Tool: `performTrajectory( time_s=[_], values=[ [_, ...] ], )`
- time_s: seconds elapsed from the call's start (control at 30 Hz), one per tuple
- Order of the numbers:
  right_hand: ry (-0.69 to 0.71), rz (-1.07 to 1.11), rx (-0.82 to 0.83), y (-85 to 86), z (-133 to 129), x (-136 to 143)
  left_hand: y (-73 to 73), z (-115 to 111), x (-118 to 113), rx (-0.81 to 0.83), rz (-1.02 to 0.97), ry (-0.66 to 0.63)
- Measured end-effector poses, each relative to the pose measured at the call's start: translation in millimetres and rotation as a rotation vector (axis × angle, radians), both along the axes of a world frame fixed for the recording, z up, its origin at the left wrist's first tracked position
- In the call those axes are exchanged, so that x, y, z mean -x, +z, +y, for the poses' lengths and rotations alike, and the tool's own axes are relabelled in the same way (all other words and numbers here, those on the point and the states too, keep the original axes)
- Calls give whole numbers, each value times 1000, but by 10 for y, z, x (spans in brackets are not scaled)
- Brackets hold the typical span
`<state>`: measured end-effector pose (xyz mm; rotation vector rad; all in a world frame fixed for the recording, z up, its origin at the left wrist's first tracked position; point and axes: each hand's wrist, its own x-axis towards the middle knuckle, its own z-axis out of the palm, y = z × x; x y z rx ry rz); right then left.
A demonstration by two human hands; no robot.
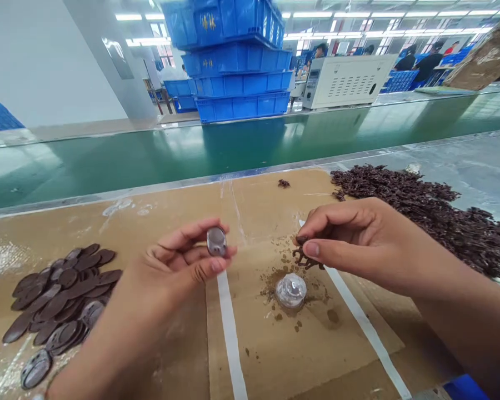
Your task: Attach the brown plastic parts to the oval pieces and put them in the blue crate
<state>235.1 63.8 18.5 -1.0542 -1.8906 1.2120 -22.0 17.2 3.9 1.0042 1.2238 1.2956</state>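
Between its thumb and fingers my left hand pinches a small dark oval piece with a shiny face, held above the cardboard. My right hand is closed in a pinch on a small dark brown branching piece, whose thin prongs hang below the fingertips. Below and between the hands, a clear rounded lump sits on the cardboard sheet, ringed by wet brown spots. To the left lies a pile of flat brown oval pieces. A heap of dark branching pieces is beyond my right hand.
A green conveyor belt runs across behind the cardboard. Stacked blue crates and a white vented machine stand past it. One loose branching piece lies near the far cardboard edge. Several people sit in the background.
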Motion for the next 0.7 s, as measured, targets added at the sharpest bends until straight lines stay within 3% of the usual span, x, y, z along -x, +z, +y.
performTrajectory(
  time_s=[0.17, 0.33, 0.47, 0.7],
  values=[
    [-10, 287, 55, 2, -33, 132, -11, -127, -202, 97, -206, -243],
    [177, 459, 126, -15, -124, 218, -56, -139, -286, 150, -292, -356],
    [284, 397, 108, -37, -174, 216, -46, -142, -272, 172, -332, -400],
    [268, 279, -72, -62, -172, 212, 1, -139, -299, 204, -371, -382]
  ],
)
